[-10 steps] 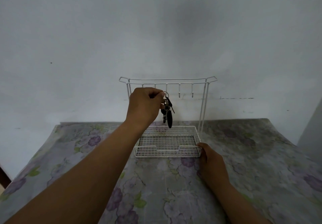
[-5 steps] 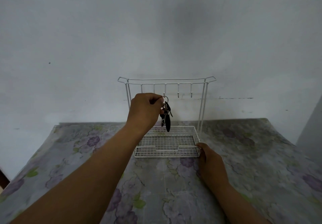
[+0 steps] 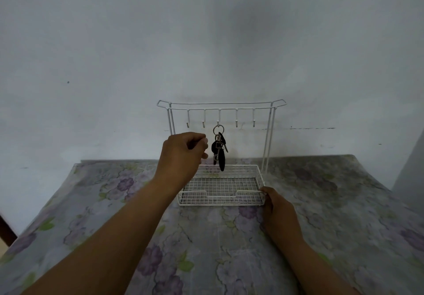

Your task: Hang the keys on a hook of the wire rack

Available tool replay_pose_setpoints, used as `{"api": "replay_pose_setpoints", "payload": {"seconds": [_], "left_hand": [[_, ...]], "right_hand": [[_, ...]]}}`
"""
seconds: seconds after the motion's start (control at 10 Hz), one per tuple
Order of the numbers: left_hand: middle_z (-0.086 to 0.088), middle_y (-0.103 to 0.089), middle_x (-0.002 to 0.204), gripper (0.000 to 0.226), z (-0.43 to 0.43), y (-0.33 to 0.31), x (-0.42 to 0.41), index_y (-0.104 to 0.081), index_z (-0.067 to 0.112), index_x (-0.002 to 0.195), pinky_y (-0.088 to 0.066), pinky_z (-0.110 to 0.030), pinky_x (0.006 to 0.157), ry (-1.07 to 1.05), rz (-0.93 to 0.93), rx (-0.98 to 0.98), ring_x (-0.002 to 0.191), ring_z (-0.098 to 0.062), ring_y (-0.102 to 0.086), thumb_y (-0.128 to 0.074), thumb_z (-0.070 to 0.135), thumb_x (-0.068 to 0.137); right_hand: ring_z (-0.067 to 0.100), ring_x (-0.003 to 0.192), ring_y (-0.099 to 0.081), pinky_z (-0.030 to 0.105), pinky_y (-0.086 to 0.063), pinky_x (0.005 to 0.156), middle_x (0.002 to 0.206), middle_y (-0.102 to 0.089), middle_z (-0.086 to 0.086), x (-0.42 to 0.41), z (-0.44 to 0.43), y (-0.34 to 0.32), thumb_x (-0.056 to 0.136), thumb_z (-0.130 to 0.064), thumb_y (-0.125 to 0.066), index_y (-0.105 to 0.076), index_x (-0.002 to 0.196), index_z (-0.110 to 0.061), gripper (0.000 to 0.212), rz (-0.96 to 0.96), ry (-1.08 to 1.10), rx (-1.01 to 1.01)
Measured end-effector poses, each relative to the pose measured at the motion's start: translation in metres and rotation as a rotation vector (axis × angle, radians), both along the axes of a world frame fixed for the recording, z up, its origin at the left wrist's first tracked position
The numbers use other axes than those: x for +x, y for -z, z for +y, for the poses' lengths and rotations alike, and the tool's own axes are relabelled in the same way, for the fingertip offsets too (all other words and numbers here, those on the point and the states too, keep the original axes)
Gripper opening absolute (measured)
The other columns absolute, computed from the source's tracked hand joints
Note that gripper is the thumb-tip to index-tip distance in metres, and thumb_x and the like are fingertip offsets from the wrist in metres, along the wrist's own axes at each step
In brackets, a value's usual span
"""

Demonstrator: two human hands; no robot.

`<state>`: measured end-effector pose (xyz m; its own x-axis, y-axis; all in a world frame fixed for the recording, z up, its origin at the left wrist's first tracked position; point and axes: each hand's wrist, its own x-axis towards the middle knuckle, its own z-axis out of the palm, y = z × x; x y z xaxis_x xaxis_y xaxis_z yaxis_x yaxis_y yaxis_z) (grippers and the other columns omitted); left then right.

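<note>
A white wire rack [image 3: 268, 134] stands on the table against the wall, with a row of hooks under its top bar and a mesh basket [image 3: 258, 175] at its base. The keys [image 3: 219, 151], a ring with dark fobs, hang from the middle hook [image 3: 219, 116] over the basket. My left hand [image 3: 181, 154] hovers just left of the keys, its fingers loosely curled and holding nothing. It does not touch the keys. My right hand [image 3: 278, 209] grips the basket's front right corner.
The table wears a cloth with purple flowers [image 3: 119, 203] and ends at the pale wall [image 3: 206, 42] behind the rack. The other hooks [image 3: 236, 122] are bare. A dark piece of furniture [image 3: 5, 228] shows at the far left edge.
My left hand held the key ring up at the hooks; now the keys hang from the middle hook and the hand has let go and drawn back down to the left.
</note>
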<state>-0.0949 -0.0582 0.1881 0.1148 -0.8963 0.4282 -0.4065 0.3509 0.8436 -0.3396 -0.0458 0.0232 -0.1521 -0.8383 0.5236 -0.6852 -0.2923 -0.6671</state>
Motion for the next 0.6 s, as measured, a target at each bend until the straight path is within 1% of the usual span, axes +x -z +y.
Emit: {"api": "replay_pose_setpoints", "payload": {"seconds": [0.1,0.2,0.3,0.4,0.5,0.6], "left_hand": [[0.003,-0.081,0.087,0.018,0.008,0.022,0.014,-0.077,0.018,0.109,-0.063,-0.033,0.068,-0.035,-0.011,0.023,0.07,-0.007,-0.077,-0.068,0.024,0.095],[0.005,-0.08,0.083,0.015,0.015,0.043,0.024,-0.078,0.022,0.105,-0.059,-0.02,0.063,-0.059,-0.045,0.042,0.069,-0.005,-0.076,-0.068,0.025,0.095],[0.008,-0.078,0.078,0.011,0.03,0.075,0.038,-0.079,0.027,0.099,-0.051,-0.005,0.06,-0.067,-0.119,0.077,0.071,0.001,-0.073,-0.068,0.026,0.095],[0.01,-0.076,0.075,0.01,0.037,0.095,0.047,-0.078,0.03,0.093,-0.047,-0.003,0.063,-0.075,-0.146,0.086,0.073,0.006,-0.07,-0.069,0.026,0.094],[0.013,-0.075,0.078,0.008,0.045,0.13,0.061,-0.078,0.029,0.089,-0.048,-0.007,0.064,-0.127,-0.267,0.082,0.073,0.002,-0.07,-0.071,0.026,0.092],[0.012,-0.073,0.081,0.007,0.047,0.151,0.065,-0.077,0.029,0.087,-0.049,-0.015,0.066,-0.158,-0.363,0.088,0.072,-0.004,-0.068,-0.073,0.024,0.089]], "right_hand": [[0.008,0.082,-0.062,0.012,-0.043,0.072,0.096,-0.068,-0.006,0.0,-0.001,0.002,0.092,-0.004,-0.048,-0.063,0.115,-0.022,0.032,-0.005,0.0,0.0],[0.01,0.083,-0.063,0.021,-0.047,0.074,0.098,-0.069,-0.003,-0.001,-0.001,0.004,0.095,-0.008,-0.046,-0.062,0.117,-0.022,0.031,-0.027,-0.008,0.009],[0.009,0.087,-0.063,0.022,-0.048,0.078,0.103,-0.069,-0.002,-0.001,0.001,0.002,0.097,-0.015,-0.046,-0.06,0.123,-0.024,0.031,-0.089,-0.02,0.044],[0.004,0.092,-0.063,0.018,-0.047,0.081,0.106,-0.067,-0.008,0.0,0.002,-0.001,0.096,-0.019,-0.049,-0.059,0.124,-0.027,0.03,-0.111,-0.034,0.043],[-0.007,0.093,-0.061,0.007,-0.044,0.077,0.107,-0.066,-0.014,0.001,0.003,-0.005,0.095,-0.026,-0.053,-0.059,0.119,-0.034,0.026,-0.173,-0.046,0.058],[-0.006,0.093,-0.063,0.01,-0.047,0.075,0.108,-0.068,-0.014,0.002,0.003,-0.014,0.093,-0.035,-0.056,-0.061,0.114,-0.035,0.022,-0.274,-0.043,0.06]]}}
